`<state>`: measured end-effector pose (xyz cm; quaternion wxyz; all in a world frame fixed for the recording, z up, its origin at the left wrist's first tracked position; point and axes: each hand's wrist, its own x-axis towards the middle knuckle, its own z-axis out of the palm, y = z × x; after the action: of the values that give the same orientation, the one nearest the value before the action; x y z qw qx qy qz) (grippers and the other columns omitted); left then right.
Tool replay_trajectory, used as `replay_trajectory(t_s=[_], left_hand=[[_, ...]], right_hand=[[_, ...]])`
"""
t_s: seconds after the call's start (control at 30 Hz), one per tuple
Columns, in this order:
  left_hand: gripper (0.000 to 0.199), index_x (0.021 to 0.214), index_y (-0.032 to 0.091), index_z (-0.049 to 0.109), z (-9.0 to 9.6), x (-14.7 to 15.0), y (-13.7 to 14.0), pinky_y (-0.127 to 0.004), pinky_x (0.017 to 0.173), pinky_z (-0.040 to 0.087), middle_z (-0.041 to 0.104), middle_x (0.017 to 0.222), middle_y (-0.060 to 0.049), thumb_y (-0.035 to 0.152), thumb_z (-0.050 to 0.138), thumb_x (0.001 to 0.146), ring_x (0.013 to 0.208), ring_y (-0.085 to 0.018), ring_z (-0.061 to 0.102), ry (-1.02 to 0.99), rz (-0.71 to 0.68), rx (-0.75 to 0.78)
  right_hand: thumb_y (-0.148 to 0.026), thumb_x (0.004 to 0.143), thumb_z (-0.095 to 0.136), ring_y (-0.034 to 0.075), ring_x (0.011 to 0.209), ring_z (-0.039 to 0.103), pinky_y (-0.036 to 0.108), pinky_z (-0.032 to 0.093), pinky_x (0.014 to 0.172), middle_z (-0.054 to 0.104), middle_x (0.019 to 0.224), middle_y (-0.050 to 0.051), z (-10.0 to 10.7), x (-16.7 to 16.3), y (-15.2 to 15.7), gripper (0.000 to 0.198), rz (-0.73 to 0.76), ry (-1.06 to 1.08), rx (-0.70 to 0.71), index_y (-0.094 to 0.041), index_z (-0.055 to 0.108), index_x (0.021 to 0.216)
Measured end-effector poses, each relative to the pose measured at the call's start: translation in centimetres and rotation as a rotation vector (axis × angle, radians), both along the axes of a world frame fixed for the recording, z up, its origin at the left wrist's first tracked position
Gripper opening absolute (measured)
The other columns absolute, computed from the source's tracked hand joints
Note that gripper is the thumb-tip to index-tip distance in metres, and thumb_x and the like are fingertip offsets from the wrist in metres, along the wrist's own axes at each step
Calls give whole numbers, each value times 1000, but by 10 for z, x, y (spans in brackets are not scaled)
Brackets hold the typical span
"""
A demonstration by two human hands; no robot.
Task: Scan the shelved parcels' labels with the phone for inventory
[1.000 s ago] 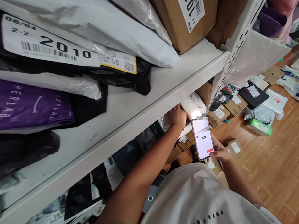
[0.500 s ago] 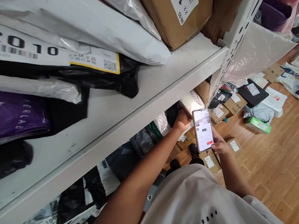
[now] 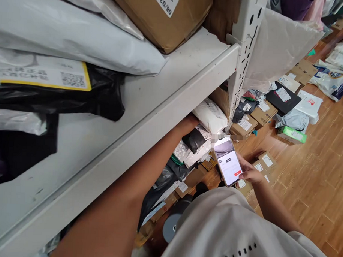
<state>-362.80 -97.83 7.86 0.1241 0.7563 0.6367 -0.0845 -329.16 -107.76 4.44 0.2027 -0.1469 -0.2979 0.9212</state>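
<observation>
My right hand (image 3: 250, 171) is closed round a smartphone (image 3: 228, 160), its lit screen showing a camera strip at the top and a red button low down. The phone is tilted, just in front of stacked parcels. My left hand (image 3: 192, 121) reaches in below the shelf edge, beside a white plastic parcel (image 3: 213, 115). Its fingers are hidden behind the shelf lip and that parcel. Under the hand lies a black parcel with a white label (image 3: 196, 140).
A white metal shelf (image 3: 172, 113) crosses the view, with a perforated upright (image 3: 247, 60). On it sit a cardboard box (image 3: 164, 23) and plastic mailers (image 3: 79, 35). Labelled boxes (image 3: 263, 113), a green box (image 3: 291, 135) and bags lie on the wooden floor (image 3: 312, 193).
My left hand has gone deeper under the shelf, its fingers now out of sight. The white parcel shows more fully. My right hand and the phone sit slightly lower as the view has shifted.
</observation>
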Motion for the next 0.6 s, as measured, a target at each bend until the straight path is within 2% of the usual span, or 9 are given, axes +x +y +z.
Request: replay_trajectory(t_s=[0.13, 0.27, 0.4, 0.6], left_hand=[[52, 133, -4, 59, 2, -7, -10, -53, 119, 34, 57, 139, -31, 10, 28, 93, 142, -36, 44, 22, -125, 39], [57, 138, -1, 56, 7, -16, -19, -54, 122, 31, 55, 142, -28, 8, 34, 86, 142, -37, 43, 59, -234, 115], [61, 145, 1, 49, 10, -23, -24, -51, 124, 29, 49, 150, -25, 10, 37, 86, 143, -35, 44, 16, -152, 188], [61, 147, 6, 44, 8, -22, -27, -44, 120, 36, 42, 156, -22, 32, 46, 91, 144, -31, 43, -128, -106, 76]], right_hand=[[-35, 65, 87, 14, 63, 65, 21, 53, 42, 68, 118, 7, -9, -29, -7, 100, 99, 3, -24, -32, 34, 150], [-32, 64, 85, 16, 70, 64, 21, 53, 43, 67, 111, 5, -13, -63, 0, 87, 141, -11, -28, -30, 44, 141], [-28, 64, 83, 17, 74, 64, 22, 55, 45, 65, 104, 2, -8, -90, 17, 83, 141, -15, -8, -30, 46, 137], [-26, 64, 78, 17, 72, 64, 21, 56, 43, 66, 104, 1, 3, -106, 36, 86, 91, -31, 15, -29, 41, 142]])
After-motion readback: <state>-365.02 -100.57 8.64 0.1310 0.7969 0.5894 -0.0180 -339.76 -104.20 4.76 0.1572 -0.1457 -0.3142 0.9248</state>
